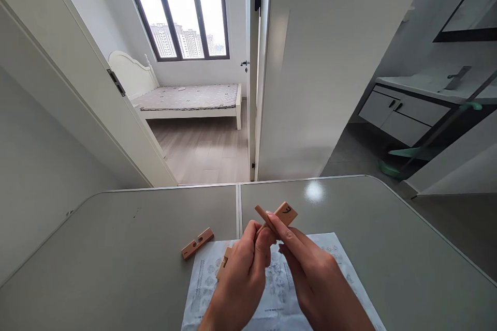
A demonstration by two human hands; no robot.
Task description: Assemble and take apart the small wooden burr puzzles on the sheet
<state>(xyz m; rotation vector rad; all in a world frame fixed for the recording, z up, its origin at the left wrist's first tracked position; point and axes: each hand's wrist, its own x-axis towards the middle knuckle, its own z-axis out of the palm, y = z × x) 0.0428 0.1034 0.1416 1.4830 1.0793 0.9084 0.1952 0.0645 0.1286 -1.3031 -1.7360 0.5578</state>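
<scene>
My left hand [248,269] and my right hand [306,264] meet above a printed sheet, both closed on notched wooden puzzle pieces. Two pieces cross at the fingertips: a wider wooden piece [286,212] with a black mark on its end, and a narrower wooden piece [261,211] angled up to the left. My fingers hide where they join. Beside my left hand shows part of another notched wooden piece [223,264]; whether it is held or lies on the paper I cannot tell. Further left, a reddish notched wooden piece [197,243] rests on the table.
The printed instruction sheet [330,248] lies partly under my hands on the grey table [116,258], which has a seam across its top. Beyond the far edge are a doorway, a bed [190,98] and a window. A sink cabinet [404,111] stands at right.
</scene>
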